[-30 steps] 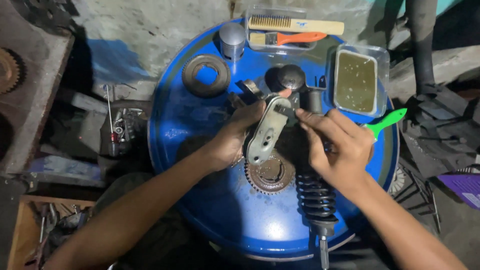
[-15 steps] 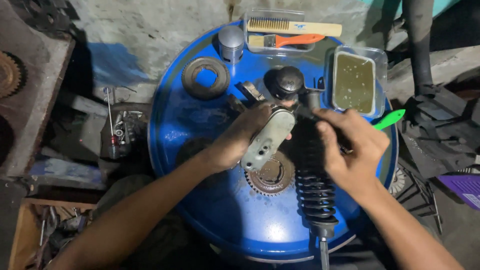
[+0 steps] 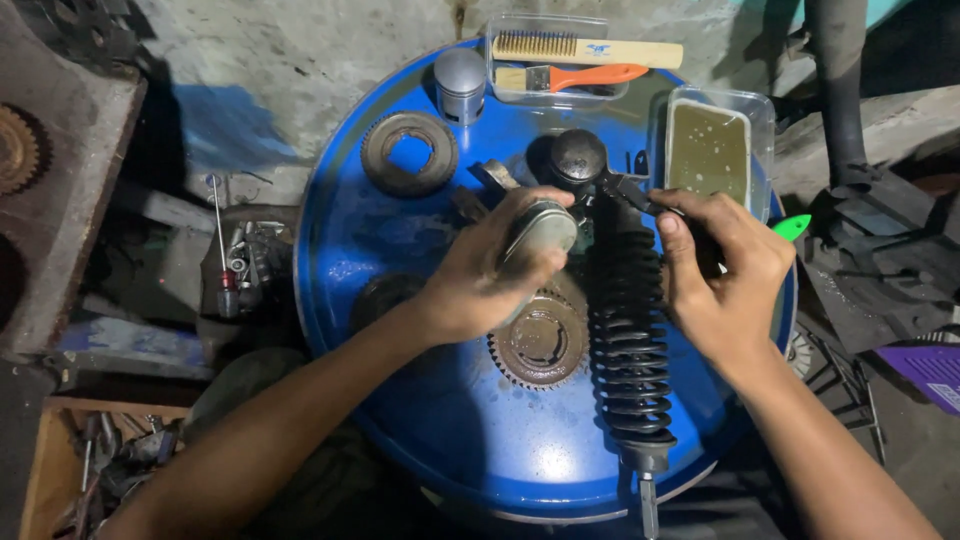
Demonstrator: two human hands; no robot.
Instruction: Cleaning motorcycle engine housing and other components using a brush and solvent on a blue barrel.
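We see the left hand (image 3: 490,265) closed around a grey metal cover (image 3: 540,232) held above the blue drum lid (image 3: 380,240). Its long axis runs from near the rusty gear (image 3: 540,345) up and right toward the black knob (image 3: 577,157). The right hand (image 3: 725,270) has its fingers curled around a green-handled brush (image 3: 792,227), just beside the black spring shock (image 3: 625,330), which lies lengthwise toward us. Compared with a second ago, the cover is more hidden in the palm and the right hand has drawn away from it.
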